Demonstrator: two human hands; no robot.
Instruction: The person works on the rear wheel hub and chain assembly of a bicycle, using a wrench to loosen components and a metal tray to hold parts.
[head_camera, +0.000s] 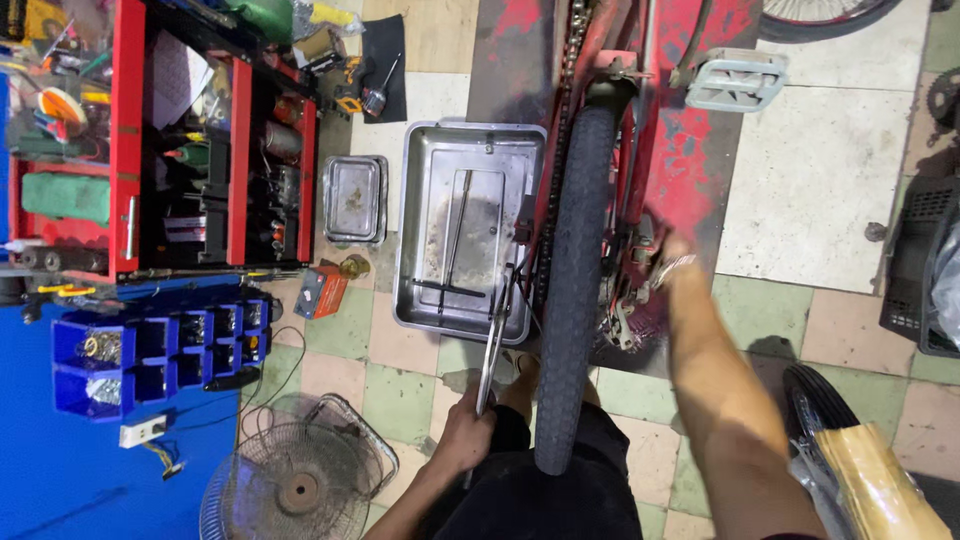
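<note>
A red bicycle frame stands upside down or on end before me, its black rear tyre (575, 290) running down between my knees. My left hand (468, 432) grips the lower end of a long metal wrench (493, 350), whose head reaches the wheel's axle area on the left side. My right hand (668, 262) is at the hub on the right side, among the red frame stays and a metal part; its fingers are blurred and partly hidden. The chain (566, 60) runs up along the frame. A grey pedal (735, 80) sticks out at the top.
A large steel tray (430, 180) with a T-handle tool lies left of the wheel, a smaller tray (354, 198) beside it. A red tool cabinet (130, 140), blue parts bins (150, 350) and a floor fan (300, 480) fill the left. Another tyre (815, 400) and a black crate (925, 270) are at right.
</note>
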